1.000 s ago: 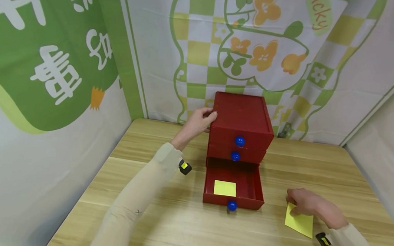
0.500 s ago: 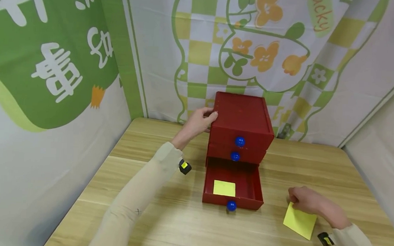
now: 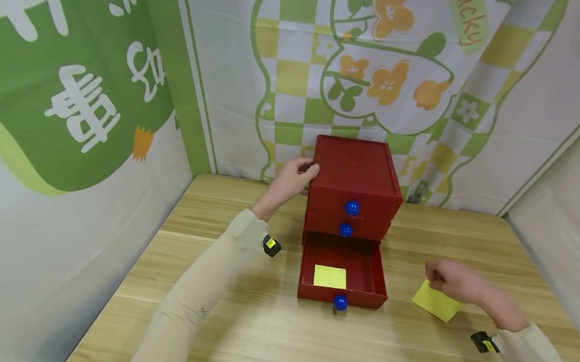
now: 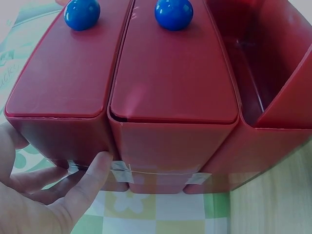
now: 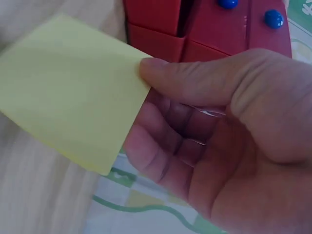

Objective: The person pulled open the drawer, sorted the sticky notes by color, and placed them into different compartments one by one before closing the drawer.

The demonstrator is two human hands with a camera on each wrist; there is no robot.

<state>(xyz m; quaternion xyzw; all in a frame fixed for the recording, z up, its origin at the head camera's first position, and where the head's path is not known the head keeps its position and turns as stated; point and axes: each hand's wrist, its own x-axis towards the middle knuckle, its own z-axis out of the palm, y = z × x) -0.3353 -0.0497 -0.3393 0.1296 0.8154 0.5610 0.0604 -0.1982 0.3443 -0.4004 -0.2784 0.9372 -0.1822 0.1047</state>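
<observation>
A red drawer cabinet (image 3: 357, 165) with blue ball knobs stands on the table; its bottom drawer (image 3: 364, 269) is pulled out. One yellow sticky note (image 3: 330, 277) lies inside that drawer. My left hand (image 3: 290, 180) holds the cabinet at its upper left edge; the left wrist view has the fingers (image 4: 87, 183) against the cabinet's side. To the right of the drawer, my right hand (image 3: 457, 280) pinches another yellow sticky note (image 5: 73, 92) by one corner, between thumb and fingers. In the right wrist view this note appears tilted, apart from the cabinet.
The wooden table (image 3: 242, 331) carries the cabinet near its back edge. Behind it hangs a patterned green and white cloth (image 3: 294, 94). A green and white panel (image 3: 136, 195) borders the left side, and a pale wall (image 3: 560, 184) the right.
My right hand has moved up and slightly right in the head view, and the sticky note has lifted with it. My left hand and the cabinet have stayed in place.
</observation>
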